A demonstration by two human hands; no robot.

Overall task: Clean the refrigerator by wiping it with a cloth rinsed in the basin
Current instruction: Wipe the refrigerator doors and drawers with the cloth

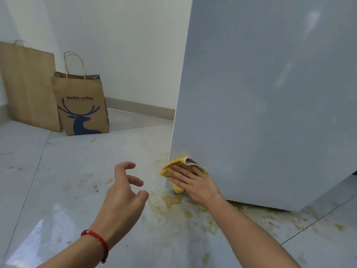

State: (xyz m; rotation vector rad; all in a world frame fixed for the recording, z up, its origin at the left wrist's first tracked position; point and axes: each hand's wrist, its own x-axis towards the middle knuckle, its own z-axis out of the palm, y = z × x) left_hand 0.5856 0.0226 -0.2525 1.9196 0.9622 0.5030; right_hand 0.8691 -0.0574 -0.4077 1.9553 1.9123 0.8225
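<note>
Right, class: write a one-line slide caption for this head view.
Right hand presses folded yellow cloth against grey refrigerator's stained lower corner.

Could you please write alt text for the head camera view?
A right hand presses a yellow cloth flat against a refrigerator panel's lower corner, above yellowish floor stains. The left hand hovers empty; two paper bags stand behind.
</note>
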